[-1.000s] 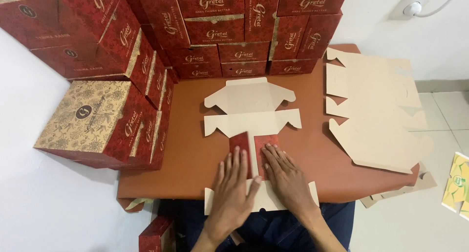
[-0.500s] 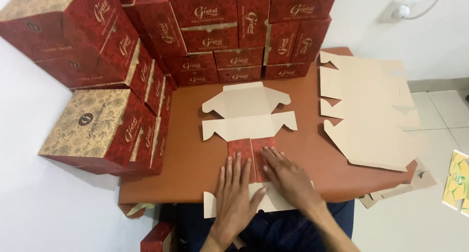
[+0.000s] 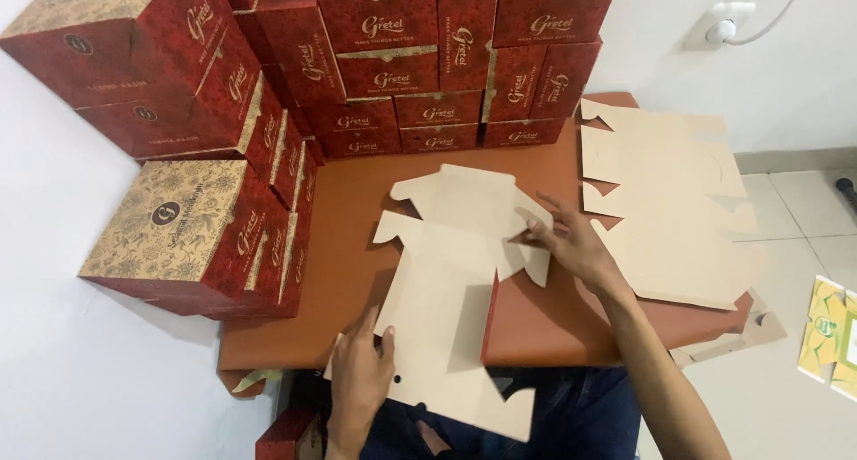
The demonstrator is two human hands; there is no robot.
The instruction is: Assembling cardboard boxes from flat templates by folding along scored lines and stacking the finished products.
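**A:** What's different from a second ago?

**B:** The carton blank (image 3: 446, 290) has been opened out; a second ago both hands lay flat side by side on it near the front edge of the tabletop (image 3: 339, 246), pressing down a folded part with its red printed face showing; now the plain tan inner face lies up across most of its length, and only a thin red strip shows along one raised fold toward the front edge.

**A:** And the hands?

**B:** They have parted; the left hand (image 3: 361, 371) sits at the front edge, fingers closed over the blank's near left margin with the thumb on top; the right hand (image 3: 567, 241) has moved toward the middle of the tabletop and pinches a side flap between fingertips and thumb, the other fingers spread.

**A:** Where does the blank lie?

**B:** From the centre of the tabletop to past the front edge, its near end hanging over the person's lap; part of it looks lifted, though I cannot tell how much.

**A:** So what does that amount to?

**B:** I judge the creasing finished and the shaping of the flaps begun; the stack of flat blanks (image 3: 669, 210) waits at the right edge, the made-up red boxes (image 3: 411, 58) along the back and left.
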